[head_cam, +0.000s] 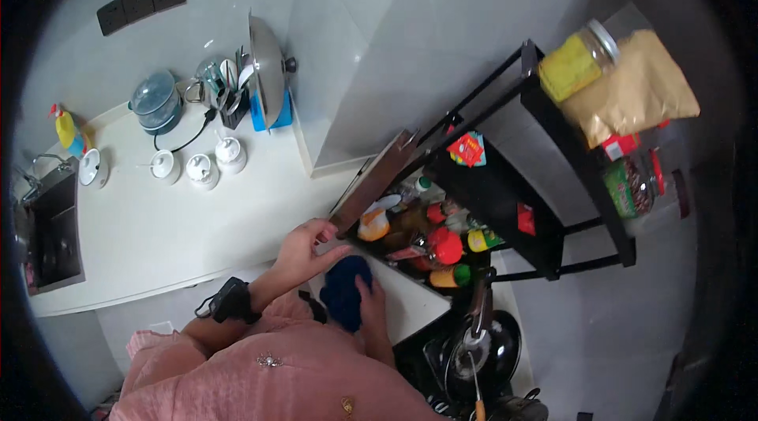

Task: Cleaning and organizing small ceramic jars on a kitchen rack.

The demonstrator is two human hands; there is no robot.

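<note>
My left hand (309,250) is at the near end of a brown wooden cutting board (373,184), which stands on edge beside the black rack. Its fingers curl by the board's corner and the thumb is spread away. Whether they grip the board is not clear. In my right hand (373,305) is a dark blue cloth (346,288), held low in front of my body by the counter's edge. Part of the cloth is hidden behind my right fingers.
A black metal rack (497,184) holds sauce bottles, jars and packets. Right of me, a black wok (500,356) sits on the stove. The white counter (177,231) bears lidded white jars (230,154), a steamer pot (157,104), a utensil holder (234,116) and a sink (56,243).
</note>
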